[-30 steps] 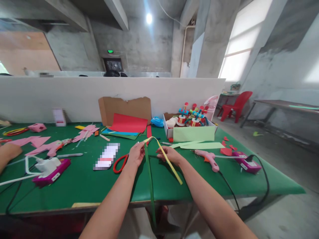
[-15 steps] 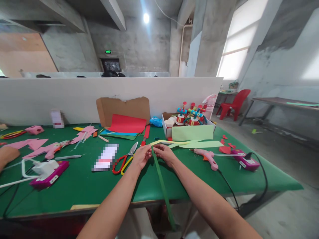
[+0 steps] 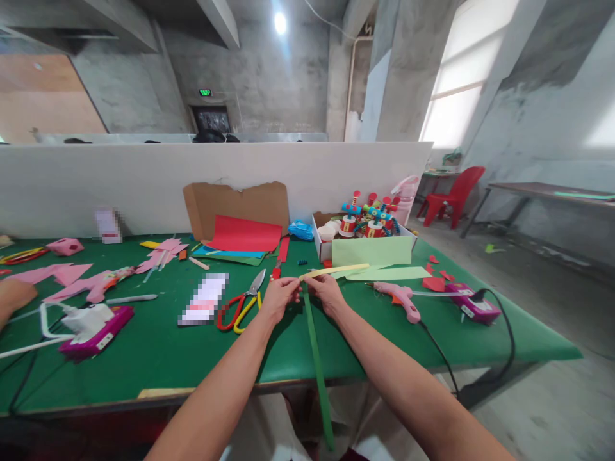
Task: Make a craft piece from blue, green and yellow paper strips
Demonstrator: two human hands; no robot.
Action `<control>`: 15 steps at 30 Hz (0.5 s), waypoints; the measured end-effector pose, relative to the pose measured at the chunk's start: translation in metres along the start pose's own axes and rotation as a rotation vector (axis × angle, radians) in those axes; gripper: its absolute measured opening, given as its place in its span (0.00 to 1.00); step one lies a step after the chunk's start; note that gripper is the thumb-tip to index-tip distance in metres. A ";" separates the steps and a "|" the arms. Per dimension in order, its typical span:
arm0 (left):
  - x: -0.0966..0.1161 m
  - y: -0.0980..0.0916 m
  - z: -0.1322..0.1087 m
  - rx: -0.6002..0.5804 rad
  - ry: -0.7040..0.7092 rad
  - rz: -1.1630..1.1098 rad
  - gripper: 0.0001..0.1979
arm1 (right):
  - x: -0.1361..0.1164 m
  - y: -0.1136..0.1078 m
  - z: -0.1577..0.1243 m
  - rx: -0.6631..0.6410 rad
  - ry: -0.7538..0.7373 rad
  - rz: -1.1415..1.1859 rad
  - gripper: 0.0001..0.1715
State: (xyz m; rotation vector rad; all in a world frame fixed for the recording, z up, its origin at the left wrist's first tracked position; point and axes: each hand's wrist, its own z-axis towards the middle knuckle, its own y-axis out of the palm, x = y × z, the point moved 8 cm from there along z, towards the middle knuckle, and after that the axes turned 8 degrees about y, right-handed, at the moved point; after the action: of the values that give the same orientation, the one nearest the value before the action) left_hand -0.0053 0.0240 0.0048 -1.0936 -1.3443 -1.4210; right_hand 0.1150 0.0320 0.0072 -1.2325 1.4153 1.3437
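My left hand [image 3: 278, 297] and my right hand [image 3: 327, 292] meet over the middle of the green table [image 3: 158, 352], both pinching the joined ends of two paper strips. The green strip [image 3: 317, 365] runs from my fingers toward me and hangs over the table's front edge. Folded across it, the yellow strip [image 3: 336, 270] points right toward the pale green paper [image 3: 384, 274]. Red-and-yellow scissors [image 3: 240, 304] lie just left of my left hand.
A pink glue gun [image 3: 398, 299] with a black cord lies right of my hands, a magenta box [image 3: 473, 304] beyond it. A white box of colourful toys [image 3: 368, 234], red paper [image 3: 245, 235] and cardboard stand behind. Pink scraps and another magenta box [image 3: 93, 328] lie left, near another person's hand [image 3: 14, 296].
The yellow strip, which sloped down toward me, has been folded over to the right across the green strip. My hands have closed in together at the fold.
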 end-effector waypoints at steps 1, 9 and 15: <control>0.001 0.000 0.000 -0.004 0.000 -0.003 0.20 | 0.000 -0.002 0.000 0.019 -0.002 0.002 0.18; 0.006 -0.004 0.000 0.009 0.044 0.014 0.20 | -0.011 0.001 -0.007 0.041 -0.063 -0.098 0.13; 0.006 -0.005 0.001 0.019 0.044 0.023 0.19 | -0.002 0.010 -0.006 -0.087 0.027 -0.008 0.15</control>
State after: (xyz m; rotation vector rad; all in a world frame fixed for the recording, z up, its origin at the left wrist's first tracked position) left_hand -0.0116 0.0249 0.0099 -1.0562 -1.3077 -1.4056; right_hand 0.1057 0.0258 0.0119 -1.3155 1.3816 1.4011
